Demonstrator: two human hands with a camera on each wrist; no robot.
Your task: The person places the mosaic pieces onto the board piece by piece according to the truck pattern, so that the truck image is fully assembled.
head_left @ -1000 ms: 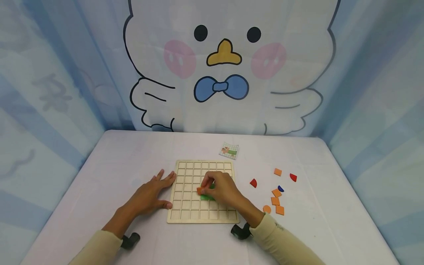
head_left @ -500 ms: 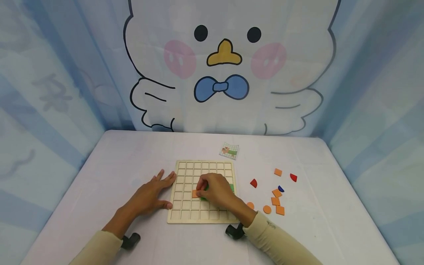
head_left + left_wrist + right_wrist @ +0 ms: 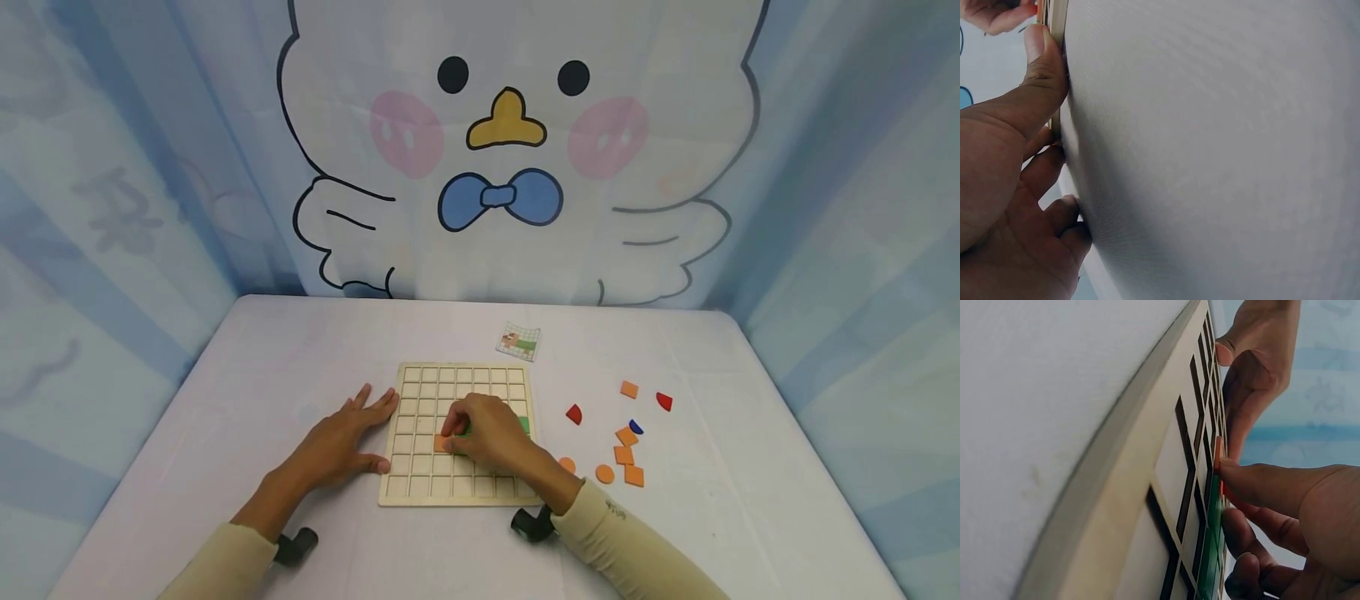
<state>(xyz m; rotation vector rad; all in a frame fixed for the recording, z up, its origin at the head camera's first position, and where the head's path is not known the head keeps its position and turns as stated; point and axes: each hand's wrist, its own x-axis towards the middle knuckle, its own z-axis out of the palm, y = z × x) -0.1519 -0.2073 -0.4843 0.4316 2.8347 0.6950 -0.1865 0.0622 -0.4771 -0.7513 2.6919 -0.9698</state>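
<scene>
A wooden grid board [image 3: 420, 492] lies flat on the white table. My right hand [image 3: 495, 429] reaches over its middle, pinching an orange square tile [image 3: 439, 444] between thumb and fingertips at one of the grid's cells. In the right wrist view the thumb [image 3: 1266, 484] meets the edge of this tile [image 3: 1217, 453]. Green tiles [image 3: 1210, 540] fill cells just beside it, partly hidden under the hand. My left hand [image 3: 333, 446] rests spread on the table, its thumb [image 3: 1044, 62] and fingertips against the board's left edge.
A small picture card [image 3: 518, 342] lies behind the board. To the right are several loose orange squares [image 3: 633, 476], orange discs [image 3: 604, 474], red wedges [image 3: 573, 414] and a blue half-round piece [image 3: 636, 427]. A patterned curtain [image 3: 495, 267] stands behind the table.
My right hand has moved slightly left with the orange square tile and lowered it to a cell left of the green tiles. An orange disc has come into view beside the right forearm. The left hand stays put.
</scene>
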